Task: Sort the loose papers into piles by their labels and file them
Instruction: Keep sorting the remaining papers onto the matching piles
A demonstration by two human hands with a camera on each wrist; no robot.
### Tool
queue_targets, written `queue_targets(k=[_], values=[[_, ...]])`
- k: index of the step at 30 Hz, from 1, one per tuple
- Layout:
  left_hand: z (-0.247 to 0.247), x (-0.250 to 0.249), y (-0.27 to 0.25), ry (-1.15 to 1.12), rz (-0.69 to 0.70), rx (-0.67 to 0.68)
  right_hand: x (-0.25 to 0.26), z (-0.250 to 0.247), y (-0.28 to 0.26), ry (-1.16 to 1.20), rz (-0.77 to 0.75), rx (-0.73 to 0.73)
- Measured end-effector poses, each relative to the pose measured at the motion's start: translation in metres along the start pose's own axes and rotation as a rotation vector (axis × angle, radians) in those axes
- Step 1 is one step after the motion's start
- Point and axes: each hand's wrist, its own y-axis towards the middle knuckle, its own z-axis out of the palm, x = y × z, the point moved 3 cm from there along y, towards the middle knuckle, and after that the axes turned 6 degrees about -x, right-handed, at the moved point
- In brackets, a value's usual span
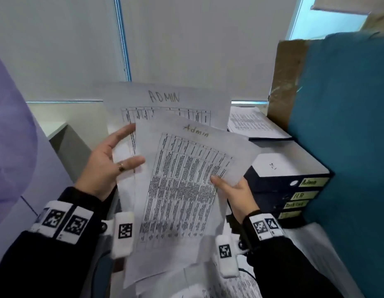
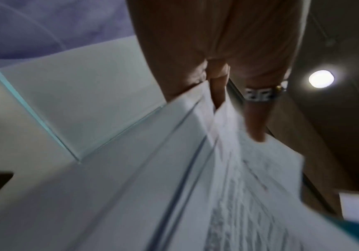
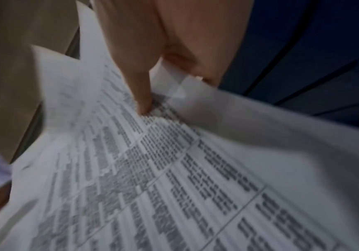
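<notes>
In the head view I hold two printed table sheets up in front of me. The back sheet [image 1: 165,97], hand-labelled "ADMIN", is pinched at its left edge by my left hand [image 1: 113,162], thumb in front, index finger stretched along the edge. The front sheet [image 1: 186,179], labelled "Admin", overlaps it, and my right hand [image 1: 234,190] pinches its right edge with the thumb on the print. In the left wrist view my left hand's fingers [image 2: 255,125] lie against the paper [image 2: 249,186]. The right wrist view shows my right thumb [image 3: 139,88] pressing the printed sheet [image 3: 174,169].
A stack of dark files [image 1: 272,190] lies at the right, with spine labels "Admin" [image 1: 309,182] and "HR" [image 1: 298,195] above others. More printed papers [image 1: 255,125] lie behind it and loose sheets [image 1: 229,284] below my hands. A teal panel [image 1: 348,147] stands far right.
</notes>
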Motion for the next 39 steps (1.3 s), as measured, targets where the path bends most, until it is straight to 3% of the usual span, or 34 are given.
queue_targets(k=[2, 5, 8, 11, 13, 16, 18, 19, 21, 23, 26, 30, 32, 36, 39], values=[[0.008, 0.005, 0.0, 0.122, -0.022, -0.001, 0.001, -0.001, -0.001, -0.102, -0.045, -0.079], [0.028, 0.007, -0.005, 0.304, 0.103, -0.033, 0.01, -0.004, -0.002, -0.138, -0.121, -0.148], [0.043, 0.004, -0.005, 0.23, 0.187, -0.163, 0.022, -0.009, -0.004, -0.147, -0.187, -0.135], [0.056, 0.017, -0.011, -0.067, 0.046, -0.22, 0.023, -0.027, -0.012, -0.203, -0.184, -0.114], [0.066, 0.046, -0.025, -0.14, -0.117, -0.181, 0.008, -0.044, -0.021, -0.19, -0.112, -0.118], [0.083, 0.093, -0.054, -0.092, -0.338, 0.03, -0.029, -0.068, -0.033, -0.19, 0.037, -0.132], [0.097, 0.106, -0.073, 0.084, -0.381, 0.232, -0.047, -0.075, -0.039, -0.2, 0.111, -0.098], [0.104, 0.11, -0.078, 0.122, -0.389, 0.266, -0.049, -0.077, -0.04, -0.195, 0.125, -0.089], [0.111, 0.103, -0.079, 0.043, -0.419, 0.224, -0.041, -0.078, -0.04, -0.161, 0.123, -0.078], [0.11, 0.103, -0.075, -0.028, -0.443, 0.083, -0.027, -0.078, -0.037, -0.133, 0.09, -0.046], [0.11, 0.106, -0.071, -0.004, -0.449, -0.013, -0.027, -0.084, -0.033, -0.154, 0.121, -0.007], [0.116, 0.14, -0.093, 0.099, -0.709, 0.175, -0.077, -0.104, -0.04, -0.338, 0.354, 0.103], [0.118, 0.153, -0.107, 0.172, -0.755, 0.266, -0.095, -0.107, -0.047, -0.423, 0.42, 0.165], [0.115, 0.137, -0.09, 0.106, -0.715, 0.173, -0.067, -0.104, -0.04, -0.398, 0.346, 0.117], [0.115, 0.107, -0.047, 0.014, -0.659, 0.124, -0.023, -0.103, -0.032, -0.264, 0.351, 0.184]])
